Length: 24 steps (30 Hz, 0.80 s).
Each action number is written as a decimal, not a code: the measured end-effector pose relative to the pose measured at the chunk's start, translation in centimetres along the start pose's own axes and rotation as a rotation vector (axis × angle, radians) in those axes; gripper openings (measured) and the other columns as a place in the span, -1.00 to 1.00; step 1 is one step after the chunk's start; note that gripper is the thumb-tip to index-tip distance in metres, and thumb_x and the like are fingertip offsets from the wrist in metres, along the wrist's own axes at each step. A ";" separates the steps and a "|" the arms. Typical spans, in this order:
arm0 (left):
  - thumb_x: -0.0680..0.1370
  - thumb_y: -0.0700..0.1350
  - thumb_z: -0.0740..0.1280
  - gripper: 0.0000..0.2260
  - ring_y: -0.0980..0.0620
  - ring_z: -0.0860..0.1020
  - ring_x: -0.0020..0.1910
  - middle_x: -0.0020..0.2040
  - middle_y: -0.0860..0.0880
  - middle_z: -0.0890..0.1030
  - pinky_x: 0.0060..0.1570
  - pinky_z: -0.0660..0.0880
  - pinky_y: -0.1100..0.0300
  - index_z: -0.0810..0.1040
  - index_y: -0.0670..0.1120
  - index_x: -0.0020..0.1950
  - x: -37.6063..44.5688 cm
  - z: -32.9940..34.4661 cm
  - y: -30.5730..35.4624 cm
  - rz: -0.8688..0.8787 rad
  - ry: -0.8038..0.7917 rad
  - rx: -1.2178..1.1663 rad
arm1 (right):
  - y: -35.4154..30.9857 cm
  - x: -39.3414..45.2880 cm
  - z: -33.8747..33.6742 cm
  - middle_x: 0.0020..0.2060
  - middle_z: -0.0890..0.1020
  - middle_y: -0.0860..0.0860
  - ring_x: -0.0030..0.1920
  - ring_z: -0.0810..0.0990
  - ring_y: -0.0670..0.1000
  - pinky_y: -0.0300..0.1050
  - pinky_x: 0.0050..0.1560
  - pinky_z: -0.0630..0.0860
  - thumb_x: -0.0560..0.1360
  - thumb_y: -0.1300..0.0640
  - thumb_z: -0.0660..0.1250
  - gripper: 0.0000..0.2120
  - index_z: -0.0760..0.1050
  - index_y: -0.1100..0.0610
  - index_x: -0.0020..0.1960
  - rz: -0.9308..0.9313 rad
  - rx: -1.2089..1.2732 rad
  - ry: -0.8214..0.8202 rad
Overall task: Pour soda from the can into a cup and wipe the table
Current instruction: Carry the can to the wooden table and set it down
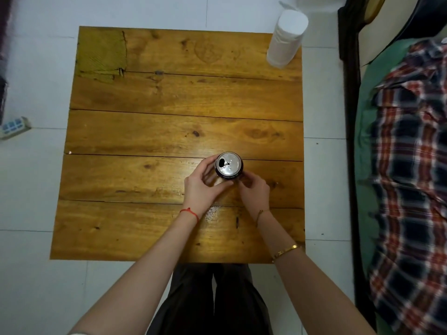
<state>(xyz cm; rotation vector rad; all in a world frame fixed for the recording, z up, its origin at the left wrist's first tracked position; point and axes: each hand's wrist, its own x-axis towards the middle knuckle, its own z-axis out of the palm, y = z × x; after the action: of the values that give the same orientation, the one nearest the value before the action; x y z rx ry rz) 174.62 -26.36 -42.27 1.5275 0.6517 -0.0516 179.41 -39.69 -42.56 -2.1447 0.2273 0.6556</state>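
- Dark trousers [212, 303] fill the bottom centre of the view, with both bare forearms reaching forward over them onto the counter [145, 131].
- Left hand [202, 187] wears a red string bracelet [189, 212] at the wrist; its grip is curled around the left side of the can [229, 165], thumb across the near side.
- Right hand [254, 189] carries a thin chain at the wrist and a gold bangle [286, 251] further up the forearm; its grip is narrow, fingertips pressed to the can's lower right side.
- Soda can stands upright, its opened top facing the camera, right of centre on the wooden counter.
- Wet patch [212, 212] glistens on the wood between the two wrists.
- White paper roll [286, 38] stands at the far right corner.
- Plaid shirt [411, 165] lies on green bedding to the right.
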 end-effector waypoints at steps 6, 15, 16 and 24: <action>0.30 -0.38 0.57 -0.38 0.18 0.56 0.25 0.21 0.06 0.62 0.29 0.48 0.17 0.52 0.01 0.27 -0.3 0.5 -1.1 -0.015 -0.015 0.002 | 1.5 0.3 1.4 0.08 0.60 0.10 0.03 0.59 0.05 -0.15 0.10 0.47 0.46 0.28 0.35 -0.65 0.55 0.17 0.24 0.021 -0.032 0.034; 0.31 -0.26 0.59 -0.37 0.19 0.54 0.27 0.22 0.14 0.61 0.31 0.45 0.17 0.49 0.04 0.33 -0.4 -0.1 -2.0 0.033 -0.062 0.155 | 2.1 0.3 0.8 0.10 0.61 0.11 0.10 0.57 0.07 -0.23 0.06 0.39 0.49 0.26 0.33 -0.67 0.54 0.16 0.25 0.003 -0.087 -0.028; 0.32 -0.22 0.59 -0.35 0.18 0.53 0.27 0.23 0.16 0.60 0.31 0.44 0.21 0.47 0.03 0.36 -0.5 -0.2 -1.9 0.044 -0.067 0.222 | 2.1 0.1 0.5 0.13 0.60 0.12 0.14 0.55 0.09 -0.19 0.11 0.41 0.50 0.24 0.33 -0.66 0.52 0.15 0.27 -0.010 -0.122 -0.046; 0.44 -0.09 0.51 -0.30 -0.02 0.37 0.44 0.47 -0.03 0.41 0.41 0.30 0.12 0.29 -0.02 0.52 -2.8 -3.7 2.3 0.036 -0.106 0.678 | -0.4 -2.8 -4.0 0.44 0.34 0.06 0.45 0.25 0.09 -0.03 0.47 0.17 0.56 0.05 0.28 -0.43 0.18 0.13 0.51 -0.206 -0.610 -0.184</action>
<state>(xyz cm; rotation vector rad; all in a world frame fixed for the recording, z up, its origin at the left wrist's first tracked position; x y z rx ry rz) 171.92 -23.78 -38.68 2.1687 0.5456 -0.3527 178.64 -42.76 -38.84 -2.6113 -0.3336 0.8737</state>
